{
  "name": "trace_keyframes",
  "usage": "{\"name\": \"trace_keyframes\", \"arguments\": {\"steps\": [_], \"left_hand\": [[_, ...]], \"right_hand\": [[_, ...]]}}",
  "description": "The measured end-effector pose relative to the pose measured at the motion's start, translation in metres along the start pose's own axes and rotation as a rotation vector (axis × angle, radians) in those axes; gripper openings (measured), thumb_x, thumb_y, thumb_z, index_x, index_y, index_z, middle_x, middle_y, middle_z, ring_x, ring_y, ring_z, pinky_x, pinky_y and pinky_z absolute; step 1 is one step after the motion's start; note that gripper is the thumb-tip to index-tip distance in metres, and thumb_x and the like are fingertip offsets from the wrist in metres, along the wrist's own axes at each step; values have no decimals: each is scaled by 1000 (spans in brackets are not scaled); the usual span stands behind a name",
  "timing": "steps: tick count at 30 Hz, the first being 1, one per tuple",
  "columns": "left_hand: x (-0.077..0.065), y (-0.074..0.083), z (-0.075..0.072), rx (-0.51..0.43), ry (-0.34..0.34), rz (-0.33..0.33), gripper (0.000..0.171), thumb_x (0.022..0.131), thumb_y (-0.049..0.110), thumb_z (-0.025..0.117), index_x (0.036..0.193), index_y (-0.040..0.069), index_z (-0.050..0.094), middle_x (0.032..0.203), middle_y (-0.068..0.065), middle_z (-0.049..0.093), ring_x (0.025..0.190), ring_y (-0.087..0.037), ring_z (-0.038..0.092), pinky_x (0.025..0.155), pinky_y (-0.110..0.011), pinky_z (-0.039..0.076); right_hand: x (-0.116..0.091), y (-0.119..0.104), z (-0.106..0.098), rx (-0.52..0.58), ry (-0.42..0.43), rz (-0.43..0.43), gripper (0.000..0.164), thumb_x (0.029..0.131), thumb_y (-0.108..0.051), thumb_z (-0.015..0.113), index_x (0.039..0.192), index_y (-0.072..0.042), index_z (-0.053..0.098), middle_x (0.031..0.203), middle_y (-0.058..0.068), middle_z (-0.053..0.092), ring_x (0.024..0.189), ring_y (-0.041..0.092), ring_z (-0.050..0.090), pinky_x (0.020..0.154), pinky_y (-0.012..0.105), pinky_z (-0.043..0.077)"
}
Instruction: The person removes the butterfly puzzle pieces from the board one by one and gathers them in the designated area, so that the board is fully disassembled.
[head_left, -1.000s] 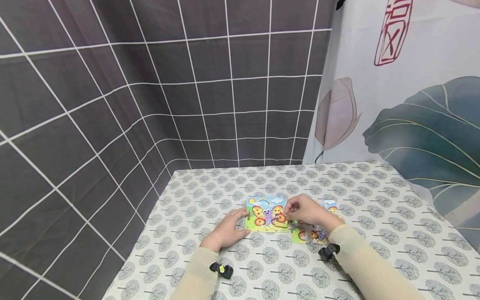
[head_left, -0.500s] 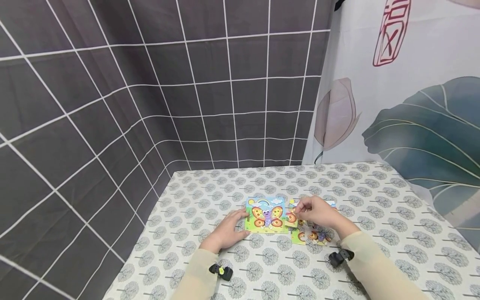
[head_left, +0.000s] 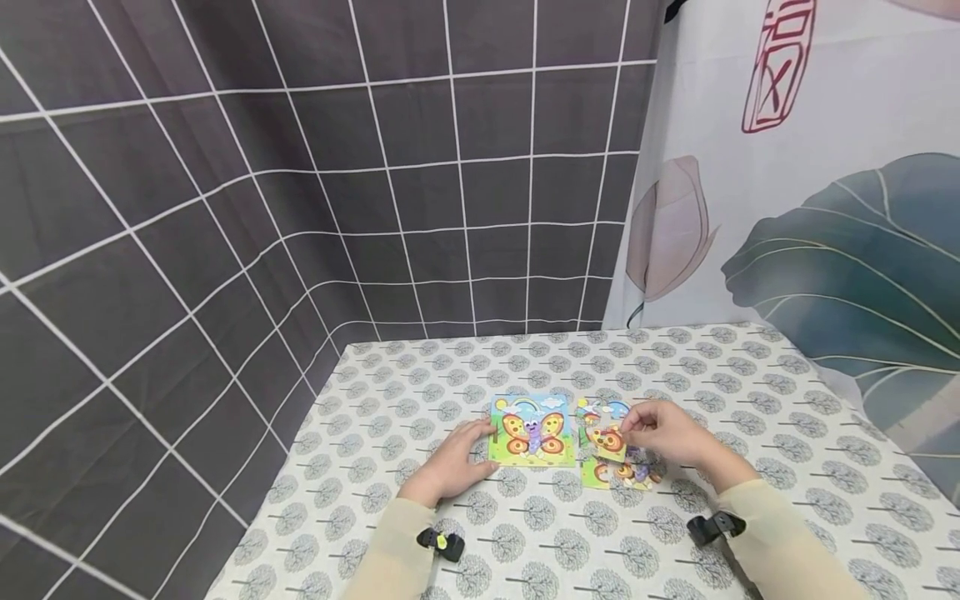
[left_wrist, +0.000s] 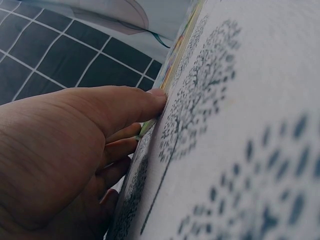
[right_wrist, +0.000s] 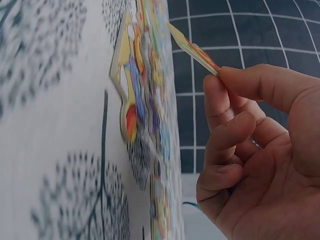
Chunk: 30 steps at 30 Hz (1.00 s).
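A butterfly picture board (head_left: 534, 457) lies flat on the tablecloth, its butterfly whole in the head view. My left hand (head_left: 452, 463) rests at its left side, fingers and thumb straight, the thumb tip at the lower left edge. Right of the board, my right hand (head_left: 669, 430) pinches a puzzle piece (head_left: 608, 442) with an orange wing and green ground. In the right wrist view this piece (right_wrist: 192, 50) tilts up from the thumb and forefinger, above the table. Beneath it lie several puzzle pieces (head_left: 597, 473), partly hidden by the hand and the held piece.
A white tablecloth (head_left: 390, 417) with grey trees covers the table. Dark gridded curtain (head_left: 420, 200) stands behind and to the left, a white leaf-printed curtain (head_left: 847, 275) to the right. Each sleeve carries a black wrist strap (head_left: 716, 527).
My right hand has moved right, carrying the puzzle piece from over the board's right wing to above the loose pieces. My left hand has stayed at the board's left edge.
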<state>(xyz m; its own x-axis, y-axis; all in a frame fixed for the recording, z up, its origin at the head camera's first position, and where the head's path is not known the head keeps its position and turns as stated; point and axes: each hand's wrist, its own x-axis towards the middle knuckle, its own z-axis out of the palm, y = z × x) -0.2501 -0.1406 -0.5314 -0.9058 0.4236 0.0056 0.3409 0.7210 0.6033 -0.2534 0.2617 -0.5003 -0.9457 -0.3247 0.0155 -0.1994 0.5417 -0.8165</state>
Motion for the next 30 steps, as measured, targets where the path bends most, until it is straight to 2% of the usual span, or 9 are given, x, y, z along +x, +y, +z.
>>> {"name": "trace_keyframes", "arguments": {"steps": [2,9,15,22,30], "left_hand": [[0,0,0,-4,2,-1,65,95,35,75,154,19,52,167,1,38,154,-25,32,126,-52,26],[0,0,1,0,3,15,65,95,32,75,153,17,52,166,-1,39,154,-26,33,126,-53,27],[0,0,0,-2,13,25,65,95,32,76,153,14,52,166,-3,40,153,-27,34,126,-53,27],[-1,1,0,-12,7,24,66,95,32,76,154,14,52,166,-4,39,153,-29,33,125,-56,26],[0,0,-1,-3,-1,14,68,95,33,76,155,16,50,167,-2,37,154,-28,32,126,-55,26]], "right_hand": [[-4,2,-4,-11,8,12,7,88,-11,78,93,-9,74,85,4,66,78,21,61,69,28,54],[-18,10,-18,60,-28,40,15,88,-9,78,100,-3,71,86,10,68,70,22,61,53,28,54],[-29,24,-28,91,-62,13,17,90,-6,75,104,1,69,88,10,68,75,22,63,62,29,57],[-41,35,-38,83,-92,26,15,89,-5,74,103,1,70,87,10,68,76,21,64,65,28,57],[-52,44,-50,61,-107,16,10,94,-10,73,101,-2,73,83,7,69,66,11,55,58,26,49]]}}
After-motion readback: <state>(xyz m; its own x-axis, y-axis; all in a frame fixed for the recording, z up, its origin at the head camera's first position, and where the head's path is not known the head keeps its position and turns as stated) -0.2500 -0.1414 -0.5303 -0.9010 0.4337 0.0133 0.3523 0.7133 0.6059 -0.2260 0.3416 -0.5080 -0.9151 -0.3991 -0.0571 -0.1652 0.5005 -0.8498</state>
